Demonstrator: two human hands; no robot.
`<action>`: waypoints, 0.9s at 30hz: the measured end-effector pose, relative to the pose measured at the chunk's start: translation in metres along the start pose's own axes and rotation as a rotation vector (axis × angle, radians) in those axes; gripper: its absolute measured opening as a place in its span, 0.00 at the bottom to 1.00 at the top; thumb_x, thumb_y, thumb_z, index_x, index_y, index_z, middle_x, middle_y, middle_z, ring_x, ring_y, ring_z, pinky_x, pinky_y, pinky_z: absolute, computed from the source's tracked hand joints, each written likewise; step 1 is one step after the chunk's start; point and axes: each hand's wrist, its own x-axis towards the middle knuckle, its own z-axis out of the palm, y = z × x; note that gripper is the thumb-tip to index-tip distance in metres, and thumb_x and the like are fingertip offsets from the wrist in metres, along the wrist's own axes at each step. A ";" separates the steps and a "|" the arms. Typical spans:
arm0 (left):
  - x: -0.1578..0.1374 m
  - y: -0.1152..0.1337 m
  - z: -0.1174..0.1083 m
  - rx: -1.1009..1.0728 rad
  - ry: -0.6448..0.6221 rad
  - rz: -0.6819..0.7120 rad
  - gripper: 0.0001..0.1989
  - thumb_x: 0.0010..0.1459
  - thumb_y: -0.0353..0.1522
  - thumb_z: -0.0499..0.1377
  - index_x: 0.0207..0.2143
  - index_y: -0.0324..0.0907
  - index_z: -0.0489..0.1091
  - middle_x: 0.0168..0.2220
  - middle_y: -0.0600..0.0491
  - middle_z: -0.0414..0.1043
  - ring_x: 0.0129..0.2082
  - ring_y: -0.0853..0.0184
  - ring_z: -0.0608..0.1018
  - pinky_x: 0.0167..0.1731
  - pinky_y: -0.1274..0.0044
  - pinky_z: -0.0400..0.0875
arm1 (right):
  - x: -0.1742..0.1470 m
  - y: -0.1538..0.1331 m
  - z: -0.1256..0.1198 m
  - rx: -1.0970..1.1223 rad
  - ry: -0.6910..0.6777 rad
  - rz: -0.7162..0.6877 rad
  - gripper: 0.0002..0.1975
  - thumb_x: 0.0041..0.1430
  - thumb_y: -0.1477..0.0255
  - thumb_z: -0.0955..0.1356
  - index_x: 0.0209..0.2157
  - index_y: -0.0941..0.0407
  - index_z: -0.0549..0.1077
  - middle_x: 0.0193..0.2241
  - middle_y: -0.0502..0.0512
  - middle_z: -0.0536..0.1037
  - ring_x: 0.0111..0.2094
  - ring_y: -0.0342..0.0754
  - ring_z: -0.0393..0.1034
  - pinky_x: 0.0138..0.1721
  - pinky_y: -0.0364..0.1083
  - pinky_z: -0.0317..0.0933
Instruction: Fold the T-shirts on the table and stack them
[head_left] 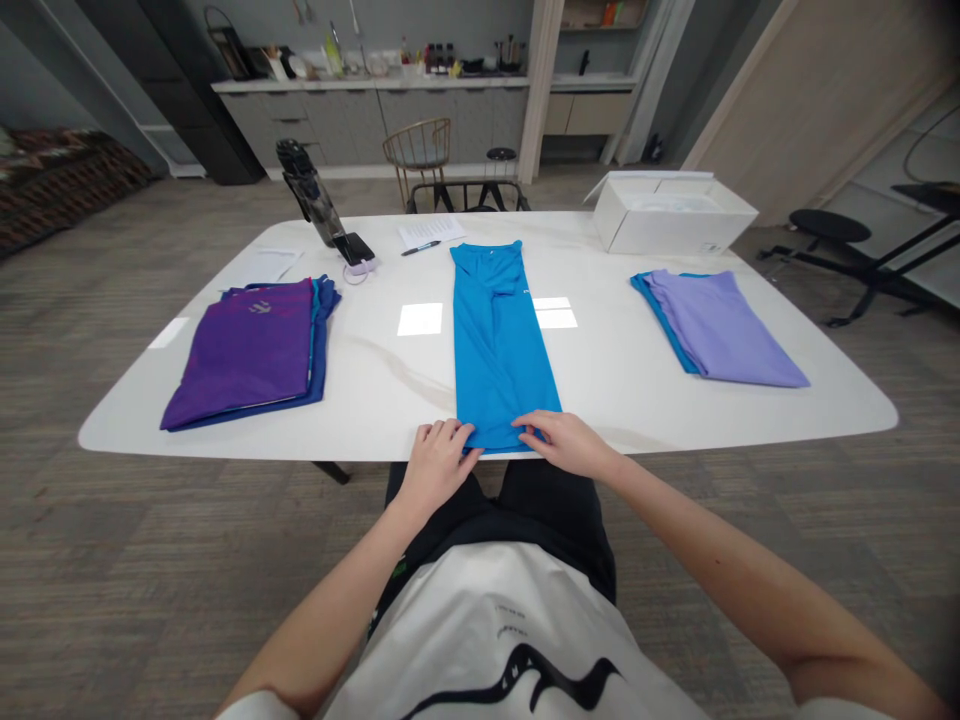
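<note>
A bright blue shirt (498, 340), folded into a long narrow strip, lies on the white table (360, 400) with its near end at the table's front edge. At the left corner of that end, my left hand (439, 460) is closed, its thumb and fingers pinching the cloth. My right hand (566, 440) pinches the same end near its right side, thumb and fingertips together on the fabric. The exact grip under the fingertips is partly hidden. Toward its far end the shirt shows a folded-over part, perhaps a sleeve.
Folded purple and blue clothes (247, 345) are stacked on the left. Lilac and blue folded clothes (720, 325) lie right. Farther back are a dark bottle (311, 195), a phone (354, 247), a pen (421, 248), paper (431, 232) and an open white box (667, 220).
</note>
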 end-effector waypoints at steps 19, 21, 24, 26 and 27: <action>-0.011 0.003 -0.008 -0.041 -0.140 -0.034 0.12 0.67 0.25 0.51 0.48 0.45 0.69 0.42 0.50 0.70 0.35 0.64 0.78 0.34 0.73 0.73 | -0.006 -0.006 0.006 0.004 -0.052 0.033 0.16 0.73 0.68 0.62 0.53 0.50 0.79 0.44 0.55 0.83 0.44 0.52 0.78 0.46 0.49 0.68; -0.013 0.007 -0.011 -0.109 -0.119 -0.067 0.11 0.67 0.27 0.51 0.47 0.46 0.69 0.42 0.50 0.71 0.34 0.64 0.78 0.34 0.73 0.73 | -0.008 -0.006 0.009 0.004 -0.056 0.042 0.17 0.72 0.68 0.62 0.55 0.50 0.78 0.46 0.55 0.83 0.45 0.52 0.78 0.47 0.49 0.68; -0.008 -0.002 -0.018 -0.224 -0.090 0.027 0.15 0.64 0.26 0.53 0.50 0.46 0.71 0.45 0.49 0.73 0.41 0.62 0.78 0.43 0.70 0.74 | -0.008 -0.007 0.009 0.045 -0.062 0.050 0.17 0.72 0.69 0.63 0.55 0.50 0.78 0.49 0.54 0.83 0.47 0.53 0.78 0.50 0.50 0.68; -0.001 -0.019 -0.020 -0.286 -0.101 0.151 0.21 0.62 0.22 0.51 0.53 0.46 0.72 0.49 0.47 0.74 0.48 0.60 0.77 0.50 0.66 0.72 | -0.007 -0.007 0.006 0.085 -0.059 0.041 0.18 0.72 0.70 0.62 0.55 0.50 0.78 0.48 0.55 0.83 0.46 0.53 0.78 0.49 0.51 0.68; 0.003 -0.029 -0.020 -0.315 -0.122 0.215 0.24 0.61 0.20 0.50 0.54 0.47 0.73 0.51 0.47 0.75 0.52 0.59 0.76 0.53 0.65 0.71 | -0.007 -0.006 0.004 0.107 -0.053 0.032 0.18 0.72 0.70 0.62 0.55 0.50 0.78 0.47 0.55 0.83 0.45 0.52 0.78 0.49 0.50 0.69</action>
